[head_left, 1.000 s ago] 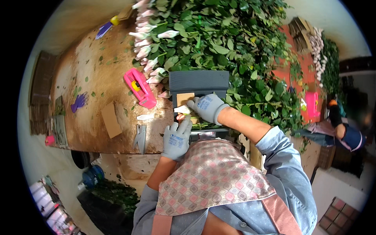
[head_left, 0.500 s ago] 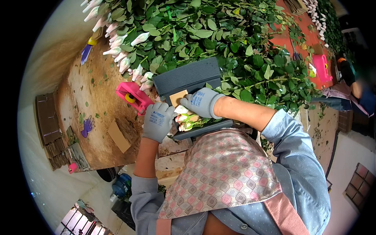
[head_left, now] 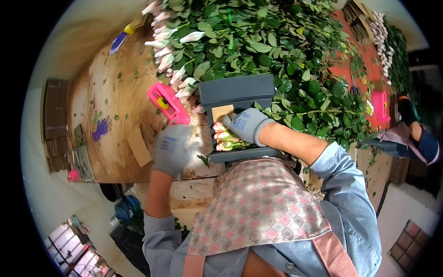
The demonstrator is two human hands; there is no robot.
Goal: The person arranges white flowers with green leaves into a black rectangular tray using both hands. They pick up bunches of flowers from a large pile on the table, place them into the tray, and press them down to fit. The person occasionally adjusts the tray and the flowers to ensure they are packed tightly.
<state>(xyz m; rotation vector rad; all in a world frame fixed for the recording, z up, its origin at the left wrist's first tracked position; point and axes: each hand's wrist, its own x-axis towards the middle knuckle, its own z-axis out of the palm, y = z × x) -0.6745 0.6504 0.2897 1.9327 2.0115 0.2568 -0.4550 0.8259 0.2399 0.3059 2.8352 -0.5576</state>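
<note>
Several pink-and-cream roses [head_left: 221, 136] lie side by side in a dark grey ridged trough [head_left: 236, 90], with their green stems running to the right. A piece of brown cardboard [head_left: 222, 112] sits against the trough's far wall, beside the blooms. My right hand [head_left: 249, 126], in a grey glove, is closed over the roses just behind their heads, its thumb side by the cardboard. To the left of the trough, my left hand [head_left: 172, 150] hangs over the table, also in a grey glove. It is apart from the roses, and motion smears its fingers.
A pink tape dispenser [head_left: 170, 104] stands left of the trough. Beyond lies a large heap of leafy rose stems [head_left: 258, 51] with net-covered buds [head_left: 162, 51]. Flat cardboard [head_left: 139, 147] and purple gloves [head_left: 101, 129] lie on the table's left. Another person [head_left: 415, 134] is at far right.
My left hand has pulled away from the roses toward the left. My right hand stays on them, and more of the blooms now shows. The whole view has shifted slightly.
</note>
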